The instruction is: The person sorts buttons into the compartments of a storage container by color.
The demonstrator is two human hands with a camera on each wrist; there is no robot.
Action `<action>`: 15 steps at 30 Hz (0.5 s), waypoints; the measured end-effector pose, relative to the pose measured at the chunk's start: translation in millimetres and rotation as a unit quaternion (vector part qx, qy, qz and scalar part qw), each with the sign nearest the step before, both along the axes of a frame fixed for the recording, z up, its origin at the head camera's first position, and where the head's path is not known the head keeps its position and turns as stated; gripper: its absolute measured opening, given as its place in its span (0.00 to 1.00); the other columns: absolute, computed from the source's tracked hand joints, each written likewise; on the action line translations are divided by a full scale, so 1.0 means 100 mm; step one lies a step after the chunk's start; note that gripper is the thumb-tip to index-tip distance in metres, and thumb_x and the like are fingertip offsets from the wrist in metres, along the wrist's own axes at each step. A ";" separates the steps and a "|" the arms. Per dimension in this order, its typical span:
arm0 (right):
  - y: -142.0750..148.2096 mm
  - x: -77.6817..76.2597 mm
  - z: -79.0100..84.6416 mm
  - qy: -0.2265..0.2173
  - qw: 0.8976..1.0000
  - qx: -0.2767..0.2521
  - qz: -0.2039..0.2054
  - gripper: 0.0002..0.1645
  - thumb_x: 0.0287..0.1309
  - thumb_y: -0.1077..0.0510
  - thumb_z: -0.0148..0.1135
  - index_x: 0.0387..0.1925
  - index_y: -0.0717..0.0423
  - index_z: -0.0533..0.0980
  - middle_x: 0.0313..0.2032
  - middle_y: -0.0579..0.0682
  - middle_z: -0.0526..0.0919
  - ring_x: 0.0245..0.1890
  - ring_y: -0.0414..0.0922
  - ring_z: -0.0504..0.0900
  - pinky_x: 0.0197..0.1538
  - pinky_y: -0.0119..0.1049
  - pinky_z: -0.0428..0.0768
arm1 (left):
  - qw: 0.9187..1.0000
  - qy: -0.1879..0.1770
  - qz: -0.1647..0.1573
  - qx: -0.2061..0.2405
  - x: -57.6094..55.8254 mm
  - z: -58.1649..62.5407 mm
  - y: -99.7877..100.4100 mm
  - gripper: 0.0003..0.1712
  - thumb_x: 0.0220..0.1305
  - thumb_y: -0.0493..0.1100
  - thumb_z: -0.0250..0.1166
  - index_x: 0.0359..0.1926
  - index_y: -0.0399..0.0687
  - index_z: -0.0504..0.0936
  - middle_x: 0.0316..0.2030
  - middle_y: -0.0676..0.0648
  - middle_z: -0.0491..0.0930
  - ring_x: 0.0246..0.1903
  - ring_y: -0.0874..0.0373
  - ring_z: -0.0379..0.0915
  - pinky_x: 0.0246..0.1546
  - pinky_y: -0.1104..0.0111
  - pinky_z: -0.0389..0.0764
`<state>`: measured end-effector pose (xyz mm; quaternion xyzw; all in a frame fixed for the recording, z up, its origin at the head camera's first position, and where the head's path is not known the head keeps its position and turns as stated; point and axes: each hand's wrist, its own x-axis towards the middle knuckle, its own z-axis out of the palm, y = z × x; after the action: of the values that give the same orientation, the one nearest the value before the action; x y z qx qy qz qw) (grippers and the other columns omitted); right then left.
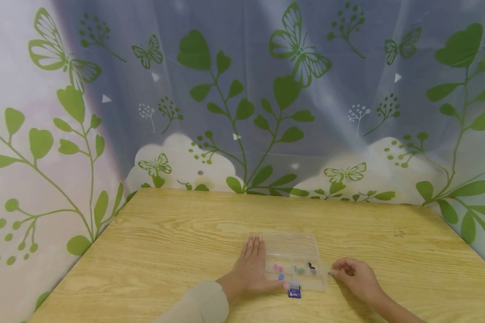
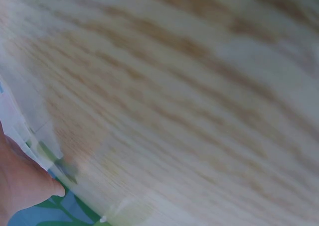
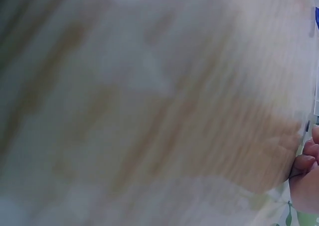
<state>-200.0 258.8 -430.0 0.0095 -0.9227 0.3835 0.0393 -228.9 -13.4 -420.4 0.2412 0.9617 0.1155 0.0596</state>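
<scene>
A clear plastic compartment box [image 1: 317, 281] lies on the table with its lid [image 1: 288, 243] folded back. In its compartments are small pink pieces [image 1: 278, 268], a blue piece [image 1: 281, 277], pale green pieces [image 1: 299, 270] and a dark piece [image 1: 311, 266]. My left hand [image 1: 250, 271] lies along the box's left side, fingers straight, thumb stretched across the front. By the thumb tip is a blue-purple square piece [image 1: 294, 292] with a pale middle. Right of the box, my right hand [image 1: 357, 278] pinches a small dark piece [image 1: 330, 273], whose kind is too small to tell.
The wood-grain table [image 1: 165, 237] stretches around the box. A patterned curtain [image 1: 242, 98] with leaves and butterflies hangs behind it and at both sides. A faint mark [image 1: 399, 233] shows on the table at the right. Both wrist views show mostly blurred tabletop.
</scene>
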 end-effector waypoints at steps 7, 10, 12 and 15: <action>-0.01 0.00 0.00 0.006 1.000 0.008 0.017 0.09 0.51 0.63 0.65 0.35 0.64 0.79 0.23 0.45 0.75 0.23 0.30 0.67 0.28 0.25 0.71 | 1.000 0.006 -0.001 -0.002 0.00 -0.01 0.00 0.66 0.49 0.80 0.50 0.70 0.31 0.45 0.71 0.32 0.42 0.72 0.41 0.35 0.71 0.56 0.45; -0.01 0.00 -0.01 0.006 1.000 0.014 0.015 0.07 0.51 0.64 0.65 0.33 0.63 0.79 0.23 0.45 0.75 0.23 0.30 0.66 0.28 0.25 0.70 | 1.000 0.006 0.000 -0.003 0.00 -0.01 0.01 0.66 0.49 0.80 0.49 0.70 0.32 0.45 0.71 0.32 0.41 0.72 0.41 0.35 0.71 0.56 0.45; -0.01 0.00 -0.01 0.005 1.000 0.019 0.014 0.06 0.51 0.64 0.65 0.33 0.63 0.79 0.24 0.45 0.75 0.23 0.30 0.66 0.28 0.25 0.71 | 1.000 0.007 0.000 -0.004 0.00 0.00 0.01 0.66 0.49 0.79 0.49 0.70 0.31 0.45 0.71 0.32 0.42 0.72 0.41 0.35 0.71 0.56 0.45; -0.02 0.00 -0.02 0.002 1.000 0.025 0.008 0.04 0.51 0.65 0.65 0.31 0.61 0.79 0.23 0.45 0.75 0.23 0.30 0.66 0.29 0.24 0.71 | 1.000 0.008 -0.001 -0.006 0.00 0.00 0.01 0.66 0.49 0.79 0.49 0.70 0.31 0.45 0.71 0.32 0.42 0.72 0.41 0.35 0.71 0.56 0.45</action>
<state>-199.9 256.6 -431.7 0.0192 -0.9316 0.3609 0.0380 -228.4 -12.7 -420.5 0.2428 0.9626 0.1073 0.0535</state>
